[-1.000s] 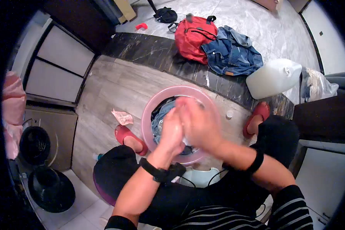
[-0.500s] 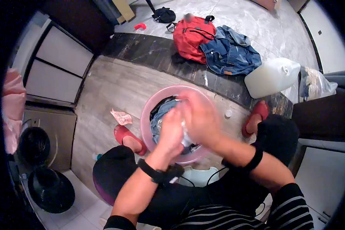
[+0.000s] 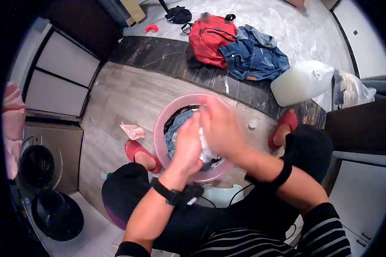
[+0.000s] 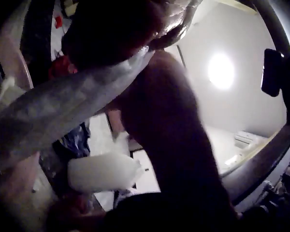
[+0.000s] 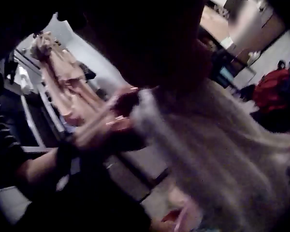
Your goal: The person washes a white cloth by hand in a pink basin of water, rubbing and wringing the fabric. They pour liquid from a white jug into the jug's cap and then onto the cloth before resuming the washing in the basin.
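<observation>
Over a pink basin [image 3: 159, 128], my left hand [image 3: 188, 143] and right hand [image 3: 221, 128] are close together and grip a wet-looking white cloth [image 3: 206, 150] between them. The right hand is blurred, and its fingertips are partly hidden. In the left wrist view a length of the cloth [image 4: 72, 104] hangs slanting down from the hands. The right wrist view has the same cloth [image 5: 217, 150] spreading below the dark hand. Blue denim clothing [image 3: 171, 135] and darker fabric lie inside the basin under the hands.
Red slippers [image 3: 138, 153] are on the feet either side of the basin. A red backpack [image 3: 212, 40], a denim garment [image 3: 257, 58] and a white plastic jug [image 3: 302, 83] are by the black stone step [image 3: 158, 58]. A pale stool [image 3: 223, 195] stands in front.
Both hands stay together over the basin, the right one blurred in every frame. More of the white cloth shows below the hands now. The whole head view has shifted slightly.
</observation>
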Tool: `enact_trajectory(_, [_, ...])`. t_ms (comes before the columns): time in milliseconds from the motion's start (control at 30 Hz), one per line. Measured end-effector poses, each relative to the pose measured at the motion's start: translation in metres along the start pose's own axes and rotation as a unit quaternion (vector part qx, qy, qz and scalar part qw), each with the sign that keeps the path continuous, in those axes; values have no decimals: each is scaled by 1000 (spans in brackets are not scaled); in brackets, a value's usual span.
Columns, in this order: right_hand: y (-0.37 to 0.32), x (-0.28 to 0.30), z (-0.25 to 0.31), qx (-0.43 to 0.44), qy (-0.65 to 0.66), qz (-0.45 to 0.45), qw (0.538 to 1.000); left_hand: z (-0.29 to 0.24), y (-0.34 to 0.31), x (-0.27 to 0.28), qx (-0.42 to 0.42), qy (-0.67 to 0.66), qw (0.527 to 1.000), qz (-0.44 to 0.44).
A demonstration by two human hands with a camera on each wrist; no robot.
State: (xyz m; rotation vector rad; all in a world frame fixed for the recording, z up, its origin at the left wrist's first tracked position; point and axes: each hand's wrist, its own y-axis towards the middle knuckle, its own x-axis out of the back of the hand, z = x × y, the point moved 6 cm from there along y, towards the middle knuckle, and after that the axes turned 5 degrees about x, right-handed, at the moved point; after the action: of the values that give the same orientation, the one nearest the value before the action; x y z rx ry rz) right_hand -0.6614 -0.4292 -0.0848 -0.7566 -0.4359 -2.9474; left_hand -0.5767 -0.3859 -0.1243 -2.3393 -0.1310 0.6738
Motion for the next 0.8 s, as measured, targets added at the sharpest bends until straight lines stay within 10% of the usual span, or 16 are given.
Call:
enact_trajectory(467, [0, -22, -60, -237, 233, 123, 935, -38, 19, 33, -53, -40, 997, 29])
enact_trajectory(567, [1, -29, -87, -298, 395, 119, 861, -44, 0, 22, -86, 67, 994, -24])
enact_trajectory(700, [19, -2, -75, -317, 378, 18, 870, -39, 11, 38, -174, 306, 933, -73])
enact_trajectory(800, [31, 20, -58, -349, 411, -18, 842, -25, 3, 21, -208, 479, 851, 56])
